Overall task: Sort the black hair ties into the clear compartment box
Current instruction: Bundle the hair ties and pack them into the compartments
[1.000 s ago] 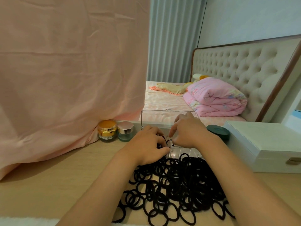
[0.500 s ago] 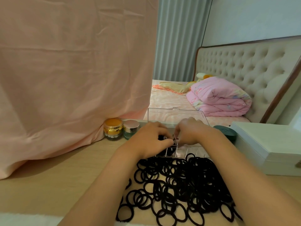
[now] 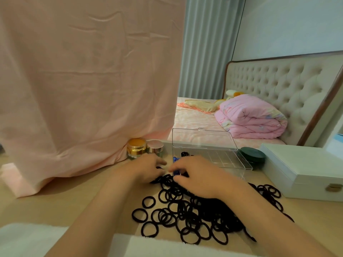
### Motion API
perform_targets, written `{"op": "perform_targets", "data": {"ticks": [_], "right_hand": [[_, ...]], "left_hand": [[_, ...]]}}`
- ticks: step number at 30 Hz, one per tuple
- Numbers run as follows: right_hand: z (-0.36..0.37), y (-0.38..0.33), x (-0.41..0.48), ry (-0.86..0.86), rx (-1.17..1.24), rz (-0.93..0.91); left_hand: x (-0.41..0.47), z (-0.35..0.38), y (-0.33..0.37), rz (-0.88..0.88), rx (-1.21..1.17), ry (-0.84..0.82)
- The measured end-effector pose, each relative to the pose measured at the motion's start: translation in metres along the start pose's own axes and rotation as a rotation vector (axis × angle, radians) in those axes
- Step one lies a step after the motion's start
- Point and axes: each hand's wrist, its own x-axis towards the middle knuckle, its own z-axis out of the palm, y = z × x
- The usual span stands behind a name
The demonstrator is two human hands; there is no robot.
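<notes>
Desk [image 3: 74, 201] holds gold jar [image 3: 136, 148], green tin [image 3: 252, 155], white case [image 3: 306, 169].

bare left grip [image 3: 146, 168] (right grip [image 3: 196, 175] too)

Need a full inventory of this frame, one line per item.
black hair ties: many, black, piled on the table before the box; a few inside it.
clear compartment box: one, transparent, lid open, behind the pile.
gold jar: one, gold, left of the box.
pink-lidded jar: one, beside the gold jar.
round tin: one, dark green, right of the box.
latched case: one, white, far right.
draped cloth: one, pink, left.
quilt: one, pink, on the bed behind.
table: one, light wood.
left hand: at the pile's far edge, grip unclear.
right hand: same, beside it.
</notes>
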Motion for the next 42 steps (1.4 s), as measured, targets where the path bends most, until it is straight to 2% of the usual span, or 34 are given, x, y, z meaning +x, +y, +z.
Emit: {"op": "perform_targets", "data": {"ticks": [6, 9, 11, 13, 15, 17, 20, 23, 27, 30, 33, 38, 42], "right_hand": [[0.030, 0.000, -0.008, -0.241, -0.072, -0.008], [0.023, 0.001, -0.014, -0.213, -0.076, 0.005], [0.012, 0.001, -0.021, -0.159, -0.035, -0.005], [0.003, -0.001, -0.028, -0.137, -0.011, -0.044], [-0.001, -0.003, -0.034, -0.185, -0.020, -0.059], [-0.001, -0.006, -0.038, -0.279, -0.063, -0.045], [0.004, -0.005, -0.038, -0.365, -0.100, -0.057], [0.005, 0.004, -0.038, -0.330, -0.076, -0.035], [-0.001, 0.011, -0.037, -0.243, 0.031, 0.003], [-0.001, -0.005, -0.028, -0.103, 0.123, 0.005], [0.008, -0.026, -0.009, -0.016, 0.017, 0.008], [0.031, -0.036, 0.026, -0.225, -0.296, -0.017], [0.036, -0.033, 0.037, -0.245, -0.355, 0.033]], "left_hand": [[-0.032, 0.002, 0.003, 0.069, -0.030, -0.053], [-0.052, -0.009, 0.002, 0.044, -0.088, -0.090], [-0.067, -0.018, 0.000, 0.022, -0.065, -0.083], [-0.081, -0.022, -0.001, -0.001, -0.017, -0.143], [-0.089, -0.019, 0.000, -0.035, 0.085, -0.235], [-0.089, -0.008, 0.001, -0.052, 0.179, -0.260], [-0.081, 0.003, 0.001, -0.019, 0.126, -0.182], [-0.076, 0.006, -0.001, 0.031, 0.049, -0.148], [-0.073, -0.005, -0.006, 0.007, -0.150, -0.110], [-0.073, -0.014, -0.011, -0.014, -0.073, -0.059], [-0.072, -0.010, -0.010, -0.022, 0.001, -0.084], [-0.068, 0.004, -0.014, 0.055, 0.040, 0.054], [-0.066, 0.006, -0.019, 0.089, 0.031, 0.104]]}}
